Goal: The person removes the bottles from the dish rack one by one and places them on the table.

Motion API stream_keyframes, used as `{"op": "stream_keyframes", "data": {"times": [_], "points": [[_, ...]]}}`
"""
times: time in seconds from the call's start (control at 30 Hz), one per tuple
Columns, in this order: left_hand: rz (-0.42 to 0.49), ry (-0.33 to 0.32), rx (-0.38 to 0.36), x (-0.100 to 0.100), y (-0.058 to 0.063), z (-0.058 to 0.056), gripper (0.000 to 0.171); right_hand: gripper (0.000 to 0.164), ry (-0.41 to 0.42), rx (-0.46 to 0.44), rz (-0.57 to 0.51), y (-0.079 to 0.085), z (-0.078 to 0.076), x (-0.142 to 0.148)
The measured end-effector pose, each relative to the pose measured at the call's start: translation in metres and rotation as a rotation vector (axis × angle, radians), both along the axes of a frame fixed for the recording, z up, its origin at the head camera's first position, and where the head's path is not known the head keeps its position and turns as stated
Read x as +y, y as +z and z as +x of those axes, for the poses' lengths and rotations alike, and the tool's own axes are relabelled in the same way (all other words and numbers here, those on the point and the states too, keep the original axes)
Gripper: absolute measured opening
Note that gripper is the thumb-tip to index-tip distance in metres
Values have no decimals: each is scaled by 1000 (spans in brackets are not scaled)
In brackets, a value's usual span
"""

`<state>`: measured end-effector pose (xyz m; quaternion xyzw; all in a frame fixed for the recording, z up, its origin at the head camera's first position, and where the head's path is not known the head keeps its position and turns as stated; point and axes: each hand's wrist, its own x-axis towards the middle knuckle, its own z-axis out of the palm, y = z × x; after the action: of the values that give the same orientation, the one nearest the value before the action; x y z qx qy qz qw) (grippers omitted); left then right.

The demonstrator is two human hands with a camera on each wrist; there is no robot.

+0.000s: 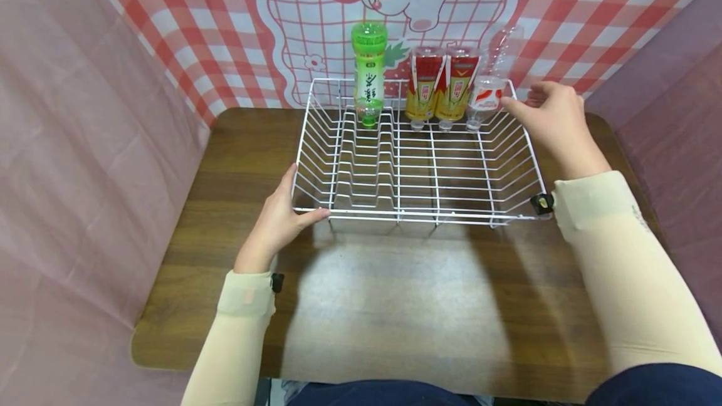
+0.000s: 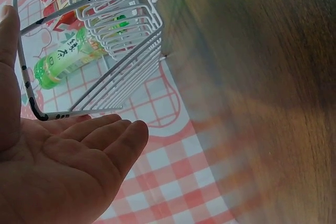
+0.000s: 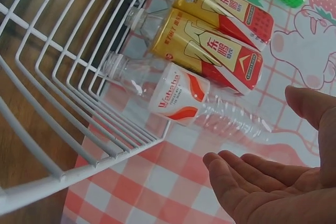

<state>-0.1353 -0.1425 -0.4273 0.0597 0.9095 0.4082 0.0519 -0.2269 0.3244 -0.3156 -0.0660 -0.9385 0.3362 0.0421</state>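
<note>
A white wire dish rack [image 1: 361,212] stands on the table, with several empty bottles upside down along its back side. My left hand [image 1: 279,218] touches the rack's front left corner. Its thumb lies along the front rim, and its fingers [image 2: 123,142] extend straight outside the left side. Beside the back right corner, my right hand [image 1: 555,121] holds nothing, thumb and fingers spread. Nearest to it is a clear plastic bottle [image 3: 181,95] with a red and white label. Two red and gold bottles [image 1: 425,83] [image 1: 455,86] and a green tea bottle [image 1: 369,77] lean farther left.
The wooden table [image 1: 225,205] carries the rack near its back edge. Behind it hangs a red and white checked cloth [image 1: 214,17] with strawberry drawings. Pink curtains [image 1: 73,143] close off both sides.
</note>
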Motion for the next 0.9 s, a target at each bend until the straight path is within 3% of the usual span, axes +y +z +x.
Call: {"op": "stream_keyframes", "data": {"times": [0.9], "points": [[26, 12, -11, 0, 0, 2, 119, 83, -22, -35, 4, -6, -24, -3]]}}
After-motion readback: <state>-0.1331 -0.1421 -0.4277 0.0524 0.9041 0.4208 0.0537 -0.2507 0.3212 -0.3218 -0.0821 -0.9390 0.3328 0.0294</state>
